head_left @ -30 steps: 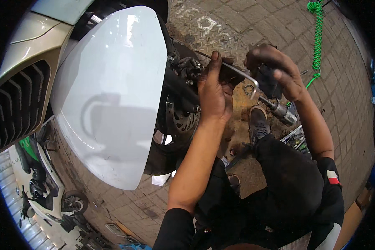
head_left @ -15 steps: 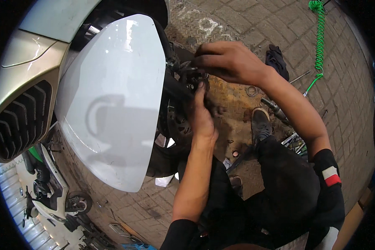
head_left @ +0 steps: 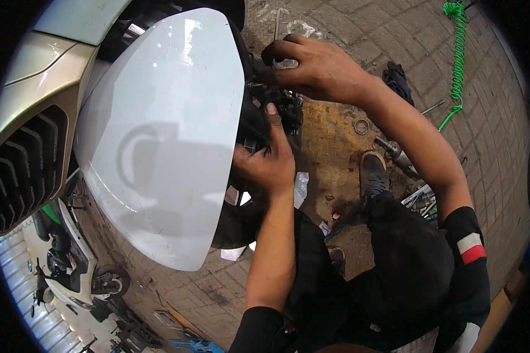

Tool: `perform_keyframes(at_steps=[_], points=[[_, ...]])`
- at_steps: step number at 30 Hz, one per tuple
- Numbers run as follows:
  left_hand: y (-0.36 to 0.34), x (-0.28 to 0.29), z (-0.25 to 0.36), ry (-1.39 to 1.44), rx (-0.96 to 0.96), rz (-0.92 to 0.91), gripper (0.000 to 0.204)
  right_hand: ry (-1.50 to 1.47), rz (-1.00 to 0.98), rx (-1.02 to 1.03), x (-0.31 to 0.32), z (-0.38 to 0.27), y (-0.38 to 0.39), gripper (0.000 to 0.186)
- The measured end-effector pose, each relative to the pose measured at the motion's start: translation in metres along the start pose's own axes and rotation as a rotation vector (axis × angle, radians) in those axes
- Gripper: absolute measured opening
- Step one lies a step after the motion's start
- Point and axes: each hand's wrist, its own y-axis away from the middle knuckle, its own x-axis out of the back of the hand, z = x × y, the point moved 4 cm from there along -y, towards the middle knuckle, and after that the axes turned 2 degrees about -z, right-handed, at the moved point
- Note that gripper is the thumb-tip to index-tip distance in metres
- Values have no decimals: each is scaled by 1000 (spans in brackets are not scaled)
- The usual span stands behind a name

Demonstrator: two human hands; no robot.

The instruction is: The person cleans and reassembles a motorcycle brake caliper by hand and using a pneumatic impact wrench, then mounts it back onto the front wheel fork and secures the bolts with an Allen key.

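A glossy white front fender point(head_left: 176, 117) of a scooter or motorcycle fills the left centre. Beside its right edge, my left hand point(head_left: 271, 162) is open, thumb stretched up towards the dark mechanical parts point(head_left: 285, 115) by the wheel. Its other fingers point left and partly disappear behind the fender edge. Above it, my right hand point(head_left: 318, 67) is closed on a thin metal rod-like tool point(head_left: 277, 25), which sticks up past the fingers. The tool's lower end is hidden by the hand and the parts.
A metal ring point(head_left: 361, 127), a grey cylindrical tool point(head_left: 396, 154) and several hand tools point(head_left: 421, 202) lie to the right. A black cloth point(head_left: 397, 81) and a coiled green hose point(head_left: 458, 56) are farther off. Another scooter point(head_left: 70, 265) stands at the lower left.
My left hand has shifted left and down, its fingers now towards the fender edge. My right hand has moved up and left, and the tool now shows upright above it. The view has shifted slightly.
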Motion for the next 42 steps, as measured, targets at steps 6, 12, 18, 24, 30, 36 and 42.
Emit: perform_keyframes(at_steps=[6, 12, 18, 24, 30, 36, 42], points=[[3, -10, -3, 94, 25, -48, 79, 113, -32, 74, 13, -2, -11, 27], [-2, -13, -9, 110, 117, -156, 86, 88, -125, 87, 7, -3, -13, 30], [-5, -11, -10, 370, 182, -225, 89, 89, -52, 95, -1, 1, -8, 30], [-3, -1, -20, 414, 324, -197, 75, 113, -23, 188, -20, 30, -6, 32], [3, 12, -45, 658, 175, -194, 32, -71, 175, 51, -46, 81, 0, 36], [8, 14, -58, 862, 265, -199, 8, -206, 221, -250, -76, 44, 34, 29], [8, 15, -70, 895, 357, -139, 9, -365, 182, -522, -82, 17, 47, 34]])
